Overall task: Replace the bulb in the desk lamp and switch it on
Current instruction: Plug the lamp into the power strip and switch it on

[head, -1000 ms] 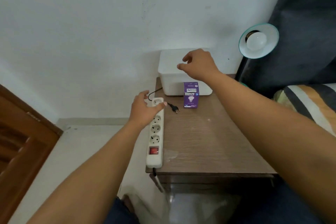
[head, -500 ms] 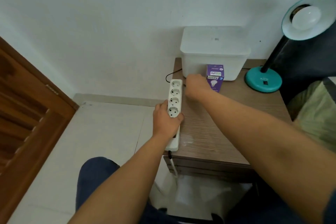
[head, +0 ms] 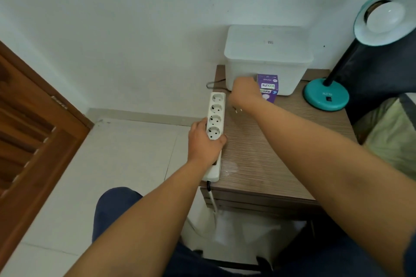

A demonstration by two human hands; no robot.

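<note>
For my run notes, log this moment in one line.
left hand: holds power strip | right hand: lifts plug | lamp: unplugged

We see the room in soft, even, fairly bright light with a cool greenish cast; we cannot tell its source. Shadows are faint: a pale one lies on the wall [head: 157, 29] behind the white box [head: 267, 51]. A small glare spot sits on the bulb [head: 386, 17] in the lamp shade. The wide lens bends the door [head: 33, 130] and our forearms at the edges. The right hand [head: 244, 92] is motion-blurred, and the picture is slightly soft overall.
</note>
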